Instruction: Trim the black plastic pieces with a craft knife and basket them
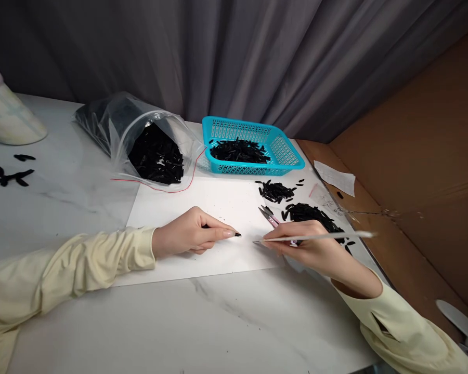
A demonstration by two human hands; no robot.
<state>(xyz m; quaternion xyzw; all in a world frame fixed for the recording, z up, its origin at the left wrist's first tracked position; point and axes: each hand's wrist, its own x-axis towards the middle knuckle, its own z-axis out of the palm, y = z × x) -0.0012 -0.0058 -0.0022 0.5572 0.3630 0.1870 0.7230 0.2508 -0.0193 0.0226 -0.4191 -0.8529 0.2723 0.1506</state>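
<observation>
pinching small black piece (237, 235) between left hand (195, 234) thumb and fingertip, over white sheet (214, 202), gripping slim pointed tool (323, 237) in right hand (306, 243), with tip near piece but apart, beside pinkish snips (272, 219) and black pile (310, 214)

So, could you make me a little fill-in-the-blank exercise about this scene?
1. The left hand pinches a small black piece; the slim, pale, pointed tool is held by the ____ one.
2. Beneath the left hand, the flat sheet of paper is ____.
3. In the picture, the clear plastic bag lies to the ____ of the rectangular turquoise plastic basket.
4. The grey fabric curtain hangs ____ the basket.

Missing words: right; white; left; behind.
</observation>
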